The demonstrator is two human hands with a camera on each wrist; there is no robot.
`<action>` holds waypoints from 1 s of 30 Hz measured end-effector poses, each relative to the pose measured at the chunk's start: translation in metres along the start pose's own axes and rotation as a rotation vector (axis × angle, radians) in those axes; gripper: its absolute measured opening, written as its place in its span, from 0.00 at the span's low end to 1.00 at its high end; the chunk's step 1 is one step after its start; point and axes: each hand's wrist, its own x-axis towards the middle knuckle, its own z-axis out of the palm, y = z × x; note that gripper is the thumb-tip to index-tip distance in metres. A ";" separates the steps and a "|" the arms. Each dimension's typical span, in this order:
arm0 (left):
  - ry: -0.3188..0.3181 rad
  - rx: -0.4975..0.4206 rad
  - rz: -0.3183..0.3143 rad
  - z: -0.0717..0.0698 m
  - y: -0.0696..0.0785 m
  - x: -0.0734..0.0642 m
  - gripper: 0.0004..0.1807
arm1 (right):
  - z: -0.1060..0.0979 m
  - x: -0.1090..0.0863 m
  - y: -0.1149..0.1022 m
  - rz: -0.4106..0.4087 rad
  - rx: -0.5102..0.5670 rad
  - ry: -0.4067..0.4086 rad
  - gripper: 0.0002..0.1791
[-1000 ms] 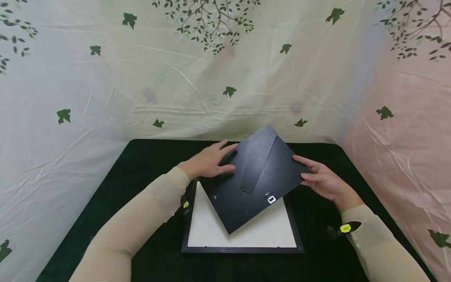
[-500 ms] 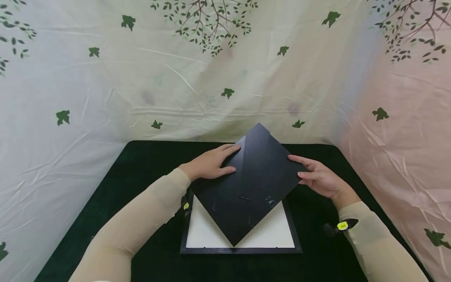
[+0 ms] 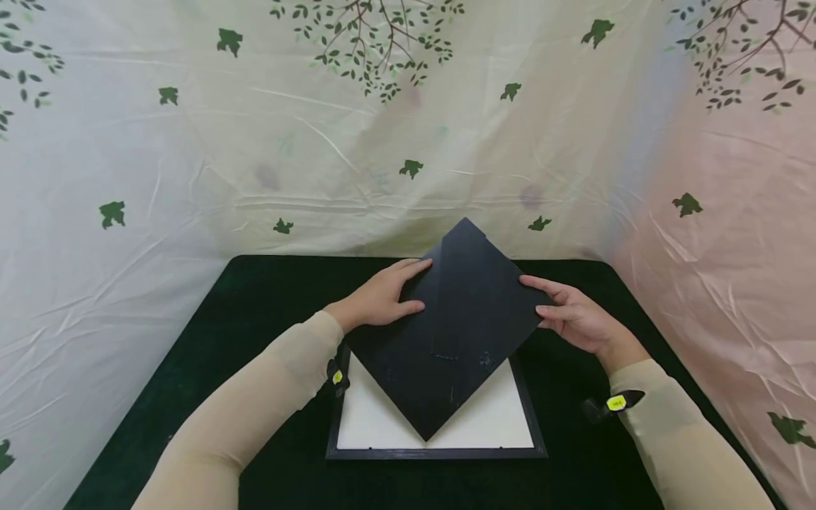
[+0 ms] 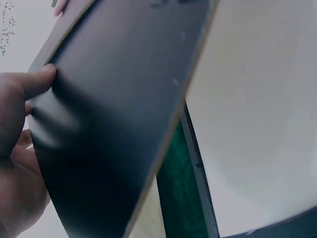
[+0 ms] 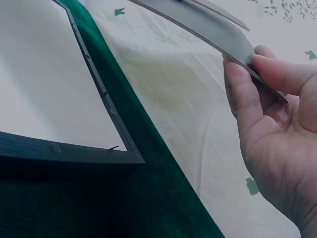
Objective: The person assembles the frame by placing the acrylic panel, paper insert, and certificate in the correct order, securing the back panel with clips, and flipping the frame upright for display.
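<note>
A black picture frame backing board (image 3: 481, 304), with a flat stand flap (image 3: 443, 304) on its face, is held turned cornerwise above the picture frame (image 3: 440, 453). My left hand (image 3: 376, 294) grips the board's left edge; in the left wrist view the thumb (image 4: 42, 82) lies on the black face and the other fingers are behind. At the right corner my right hand (image 3: 583, 326) pinches the board between thumb and fingers, as the right wrist view also shows. The black-rimmed frame lies face down with a white sheet (image 3: 491, 425) inside, partly covered by the board.
A dark green cloth (image 3: 280, 432) covers the table under the frame. Small metal tabs (image 5: 114, 148) stick up along the frame's inner rim. Pale fabric curtains (image 3: 319, 163) printed with leaves and birds surround the table's back and sides.
The board has turned a little counterclockwise in the head view, its lower corner shifting right and down. It tilts differently and reflects less light. My right hand has moved slightly left.
</note>
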 end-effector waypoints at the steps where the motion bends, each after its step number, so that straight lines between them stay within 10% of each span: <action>1: 0.017 -0.008 -0.004 0.001 0.000 0.000 0.43 | 0.000 0.001 0.000 0.001 -0.003 0.010 0.31; 18: 0.283 -0.126 -0.202 0.010 0.002 -0.004 0.47 | 0.013 0.026 0.005 -0.140 0.051 0.302 0.33; 30: 0.584 -0.251 -0.308 0.015 -0.016 -0.009 0.46 | 0.066 0.045 0.035 -0.156 -0.244 0.382 0.44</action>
